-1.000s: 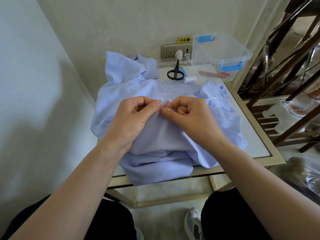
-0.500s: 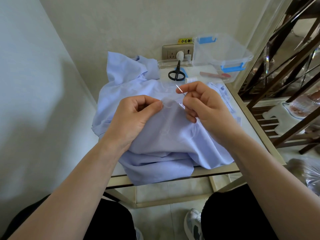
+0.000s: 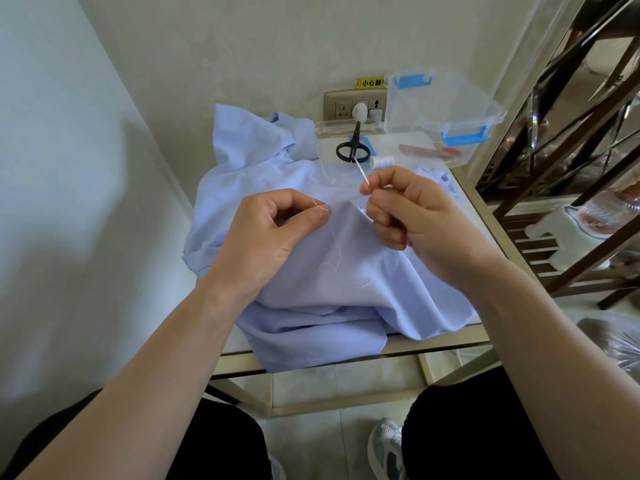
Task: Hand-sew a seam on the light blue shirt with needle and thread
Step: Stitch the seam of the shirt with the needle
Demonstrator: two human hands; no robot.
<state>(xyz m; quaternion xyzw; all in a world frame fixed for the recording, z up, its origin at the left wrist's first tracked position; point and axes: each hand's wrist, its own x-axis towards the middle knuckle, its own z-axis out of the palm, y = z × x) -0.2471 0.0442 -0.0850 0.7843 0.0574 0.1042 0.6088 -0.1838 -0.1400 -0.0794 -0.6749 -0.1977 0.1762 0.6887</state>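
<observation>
The light blue shirt [image 3: 332, 289] lies bunched on a small glass-topped table [image 3: 408, 348]. My left hand [image 3: 266, 237] pinches a raised fold of the shirt between thumb and forefinger. My right hand [image 3: 412, 209] pinches the needle [image 3: 362, 173], which points up and away, just right of that fold. A thin white thread [image 3: 334, 244] runs from the pinched fold and loops loosely over the cloth below.
Black scissors [image 3: 353, 150] and a white thread spool [image 3: 381, 162] lie behind the shirt. A clear plastic box with blue clips [image 3: 446, 112] stands at the back right. A wall socket [image 3: 353, 105] sits behind. A dark wooden rack [image 3: 571, 168] flanks the right side.
My right hand drew the needle out of the fold and lifted it up and to the right, trailing thread. My left hand kept its pinch on the cloth.
</observation>
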